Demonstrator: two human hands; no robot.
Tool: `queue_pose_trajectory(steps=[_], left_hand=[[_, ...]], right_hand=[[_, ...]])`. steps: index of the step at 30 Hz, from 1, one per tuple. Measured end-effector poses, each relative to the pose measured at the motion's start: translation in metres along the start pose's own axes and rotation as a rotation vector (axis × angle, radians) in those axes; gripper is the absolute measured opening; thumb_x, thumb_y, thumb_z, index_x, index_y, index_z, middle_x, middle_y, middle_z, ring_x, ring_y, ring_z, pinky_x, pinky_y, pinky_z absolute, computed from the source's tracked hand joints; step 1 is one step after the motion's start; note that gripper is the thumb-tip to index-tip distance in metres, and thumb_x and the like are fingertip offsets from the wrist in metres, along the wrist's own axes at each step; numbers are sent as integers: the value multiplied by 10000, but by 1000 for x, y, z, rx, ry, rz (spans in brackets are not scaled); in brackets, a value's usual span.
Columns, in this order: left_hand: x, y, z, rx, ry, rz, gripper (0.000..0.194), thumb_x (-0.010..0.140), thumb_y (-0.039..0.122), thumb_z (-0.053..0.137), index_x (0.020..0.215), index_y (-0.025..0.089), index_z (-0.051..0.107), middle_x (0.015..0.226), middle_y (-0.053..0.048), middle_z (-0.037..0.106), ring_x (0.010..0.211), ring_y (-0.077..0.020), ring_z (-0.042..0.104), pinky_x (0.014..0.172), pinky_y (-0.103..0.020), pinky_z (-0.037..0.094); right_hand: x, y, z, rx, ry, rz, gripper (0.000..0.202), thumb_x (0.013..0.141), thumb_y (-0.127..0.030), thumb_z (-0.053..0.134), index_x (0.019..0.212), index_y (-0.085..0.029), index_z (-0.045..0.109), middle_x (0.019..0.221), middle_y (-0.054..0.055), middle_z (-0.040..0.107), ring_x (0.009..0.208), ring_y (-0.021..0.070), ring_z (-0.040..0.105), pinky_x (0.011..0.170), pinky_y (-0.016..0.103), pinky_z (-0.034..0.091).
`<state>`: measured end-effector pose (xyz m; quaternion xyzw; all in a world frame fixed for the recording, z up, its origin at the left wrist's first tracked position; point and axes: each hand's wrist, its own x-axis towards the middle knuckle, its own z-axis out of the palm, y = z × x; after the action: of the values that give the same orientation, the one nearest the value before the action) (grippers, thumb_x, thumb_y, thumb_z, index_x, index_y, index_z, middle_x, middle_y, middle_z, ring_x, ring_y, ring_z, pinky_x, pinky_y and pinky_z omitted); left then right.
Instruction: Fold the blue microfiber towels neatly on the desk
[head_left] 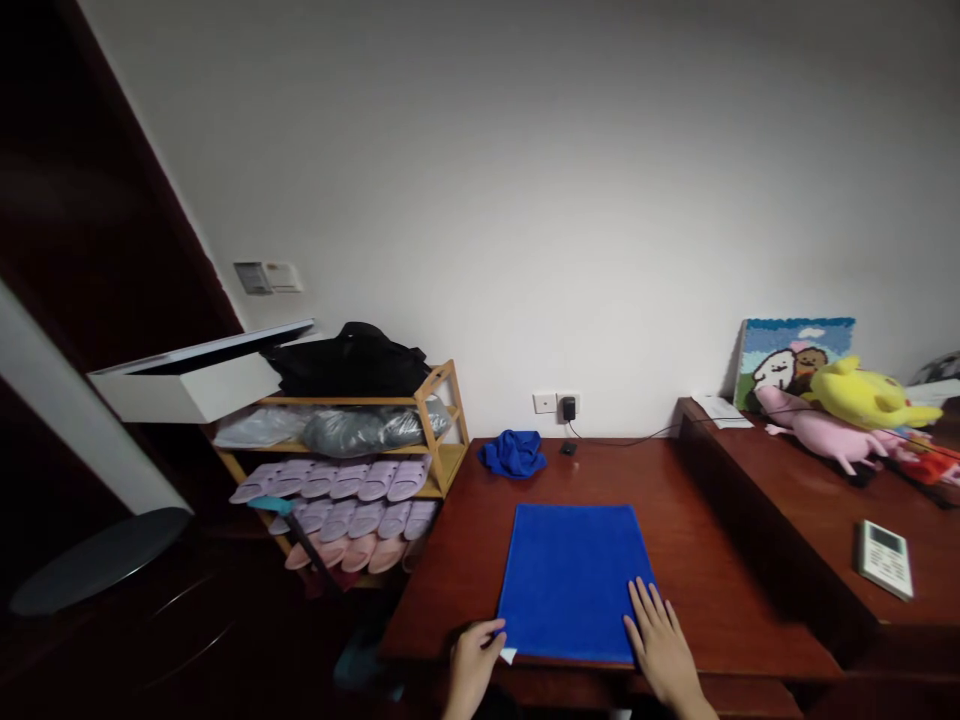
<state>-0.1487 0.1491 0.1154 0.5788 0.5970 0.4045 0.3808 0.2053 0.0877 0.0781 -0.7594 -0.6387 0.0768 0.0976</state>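
Note:
A blue towel (pixel 568 575) lies spread flat on the dark red wooden table (pixel 697 540). My left hand (pixel 474 658) pinches the towel's near left corner, where a small white tag shows. My right hand (pixel 661 642) rests flat, fingers spread, on the towel's near right corner. A second blue cloth (pixel 514 452) lies crumpled at the far side of the table, near the wall.
A wooden shoe rack (pixel 442 440) with several lilac and pink slippers stands to the left, a black bag (pixel 352 360) on top. On the raised desk at right lie plush toys (pixel 855 410), a picture and a white remote (pixel 886 558). A charger (pixel 568 408) is plugged into the wall.

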Motion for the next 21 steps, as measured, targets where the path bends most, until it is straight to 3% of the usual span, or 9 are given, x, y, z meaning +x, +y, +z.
queue_pose_trajectory(steps=[3,7,10,13,16,21], left_hand=[[-3,-2,2,57,11,20,586,624,732,673,859,217,826,976,-121,822,908,-317,781,848,-395,631],[-4,-4,-5,124,-32,68,534,662,710,670,844,228,812,909,-93,802,856,-280,771,809,-360,629],[7,4,-9,246,-11,154,440,736,669,640,788,256,786,877,-72,765,830,-261,740,813,-373,618],[27,25,1,326,52,253,365,857,557,549,821,265,765,943,-81,732,871,-258,716,864,-395,598],[49,55,36,354,-29,365,309,940,391,481,952,265,763,1037,-83,729,990,-247,706,956,-386,573],[76,89,132,539,-215,531,375,981,266,430,1210,279,726,1275,-61,724,1207,-240,656,1100,-404,513]], right_hand=[[-1,1,-4,42,-17,-4,671,1010,-526,243,1608,-228,306,1669,-18,217,1563,247,162,1281,507,147],[12,2,-15,66,12,26,672,1007,-531,249,1573,-203,402,1622,45,369,1514,287,329,1264,524,201],[41,5,-29,65,106,23,692,1023,-510,194,1586,-146,364,1636,73,353,1504,273,349,1262,464,234],[85,4,-46,27,99,32,680,1030,-466,163,1611,-133,282,1674,38,262,1554,250,220,1275,442,192],[128,0,-51,-23,31,38,668,1034,-457,152,1623,-152,227,1691,0,203,1572,232,135,1282,430,144],[161,8,-24,-44,-28,84,687,1027,-486,159,1626,-152,190,1695,5,182,1573,234,128,1282,446,122]])
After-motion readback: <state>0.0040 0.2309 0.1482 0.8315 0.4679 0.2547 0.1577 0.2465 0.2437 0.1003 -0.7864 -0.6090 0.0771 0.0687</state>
